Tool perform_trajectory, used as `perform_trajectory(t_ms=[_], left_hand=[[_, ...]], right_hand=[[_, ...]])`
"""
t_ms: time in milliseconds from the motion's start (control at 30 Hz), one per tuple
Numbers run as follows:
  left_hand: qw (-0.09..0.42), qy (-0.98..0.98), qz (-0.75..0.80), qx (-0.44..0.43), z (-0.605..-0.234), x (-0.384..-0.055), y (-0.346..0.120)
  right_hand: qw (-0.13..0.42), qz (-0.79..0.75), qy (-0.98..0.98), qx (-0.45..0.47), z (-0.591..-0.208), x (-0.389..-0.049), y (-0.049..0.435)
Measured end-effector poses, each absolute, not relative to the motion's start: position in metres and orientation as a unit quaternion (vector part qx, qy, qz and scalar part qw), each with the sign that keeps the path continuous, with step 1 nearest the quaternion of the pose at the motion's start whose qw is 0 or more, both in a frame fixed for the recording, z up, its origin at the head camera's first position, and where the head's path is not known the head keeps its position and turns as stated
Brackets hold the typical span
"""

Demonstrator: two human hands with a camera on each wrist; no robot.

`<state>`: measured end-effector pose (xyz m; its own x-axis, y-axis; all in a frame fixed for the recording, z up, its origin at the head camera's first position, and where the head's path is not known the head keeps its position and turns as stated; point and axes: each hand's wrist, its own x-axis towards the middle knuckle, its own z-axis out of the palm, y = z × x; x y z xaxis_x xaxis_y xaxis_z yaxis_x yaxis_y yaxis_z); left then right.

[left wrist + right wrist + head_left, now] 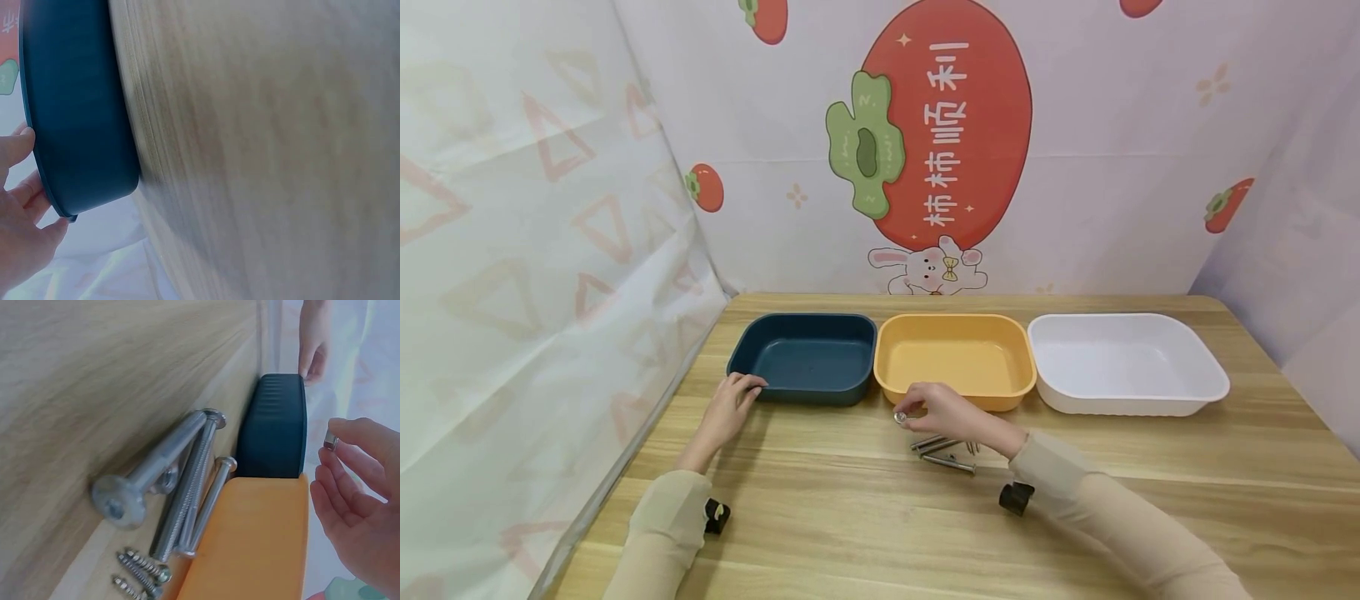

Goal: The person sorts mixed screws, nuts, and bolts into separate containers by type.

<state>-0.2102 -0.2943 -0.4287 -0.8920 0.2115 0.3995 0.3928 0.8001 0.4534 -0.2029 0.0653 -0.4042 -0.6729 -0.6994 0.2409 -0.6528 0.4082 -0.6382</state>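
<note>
My left hand (pixel 730 408) holds the rim of the dark blue bin (pixel 808 396) at its near left corner. In the left wrist view some fingers (pixel 39 195) reach behind that rim. My right hand (pixel 943 412) pinches a small silver nut (pixel 900 417) between thumb and fingertips, in front of the yellow bin (pixel 955 402). The nut (pixel 330 440) is partly covered by the fingers in the right wrist view. Below this hand lie several long metal bolts (pixel 947 462), with another nut (pixel 167 479) among them and several short screws (pixel 140 569) beside them.
A white bin (pixel 1127 404) stands at the right end of the row, beside the yellow one. All three bins are on a wooden table (pixel 850 517). Patterned cloth (pixel 760 225) hangs behind the table and at its sides.
</note>
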Motion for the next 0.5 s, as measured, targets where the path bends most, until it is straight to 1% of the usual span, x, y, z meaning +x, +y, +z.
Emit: perform_trajectory(t_ms=[233,500], left_hand=[[0.171,-0.933,-0.269,-0.166,-0.430,-0.211,-0.294],[0.175,-0.931,-0.271,-0.170,-0.431,-0.212,-0.296]], right_hand=[[0.008,-0.374,0.838,-0.397,-0.402,-0.210,0.053],[-0.005,-0.398,0.835,-0.380,-0.400,-0.216,0.039]])
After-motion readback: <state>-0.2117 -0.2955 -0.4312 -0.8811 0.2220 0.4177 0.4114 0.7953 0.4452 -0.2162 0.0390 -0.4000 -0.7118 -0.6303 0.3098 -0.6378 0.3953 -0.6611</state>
